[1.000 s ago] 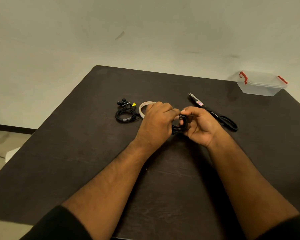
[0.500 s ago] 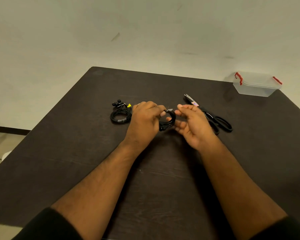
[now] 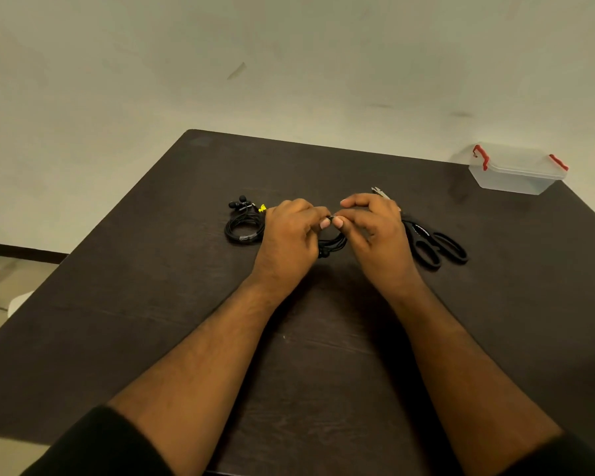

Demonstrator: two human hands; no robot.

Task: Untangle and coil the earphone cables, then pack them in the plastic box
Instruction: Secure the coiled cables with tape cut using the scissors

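Observation:
A coiled black earphone cable [image 3: 334,244] hangs between my two hands over the middle of the dark table [image 3: 152,304]. My left hand [image 3: 289,238] grips the coil from the left, fingers curled round it. My right hand [image 3: 375,231] pinches the cable's end at the top, thumb tip meeting the left thumb. A second coiled black earphone [image 3: 244,228], bound with a strip and carrying a yellow tag, lies on the table just left of my left hand. The clear plastic box [image 3: 516,170] with red latches stands shut at the far right corner.
Black-handled scissors [image 3: 433,247] lie right of my right hand, blades pointing away behind it. The table's far edge meets a pale wall. A roll of tape seen earlier is hidden behind my left hand.
My right hand opened off the coil half a second ago and has now come back to pinch the cable end at the top. The coil stays in my left hand.

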